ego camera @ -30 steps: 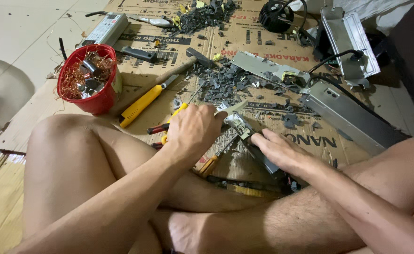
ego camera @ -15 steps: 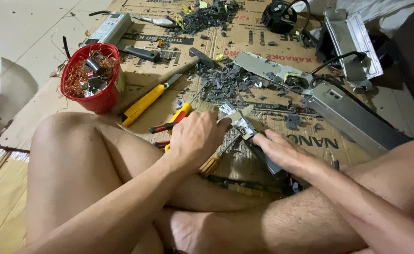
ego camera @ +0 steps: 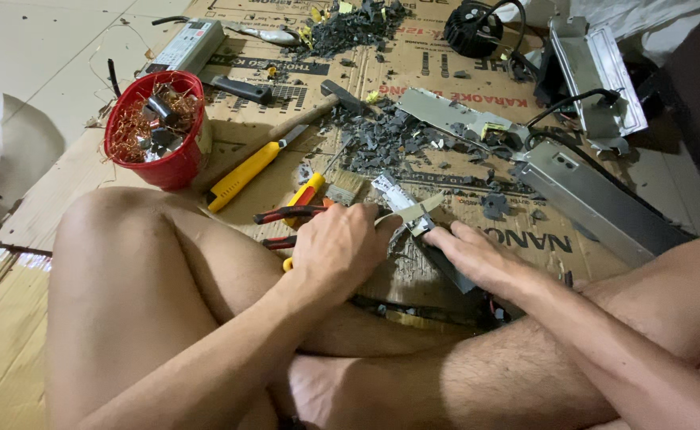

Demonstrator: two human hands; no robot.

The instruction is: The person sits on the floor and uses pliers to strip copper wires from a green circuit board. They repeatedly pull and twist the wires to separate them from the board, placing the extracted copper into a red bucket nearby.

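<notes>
Head view: left hand [ego camera: 340, 248] clenches a tool against a circuit board [ego camera: 404, 203]; right hand [ego camera: 477, 259] lies flat, pinning it. A slip could likely cut those fingers.

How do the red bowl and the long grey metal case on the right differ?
The red bowl is round, bright red and open-topped, heaped with copper wire and small parts; the grey metal case is long, flat, box-shaped and closed. The red bowl stands upright at the left, beside the knee; the grey metal case lies slantwise at the right with a black cable at its near end. Both rest on the cardboard, untouched by either hand.
</notes>
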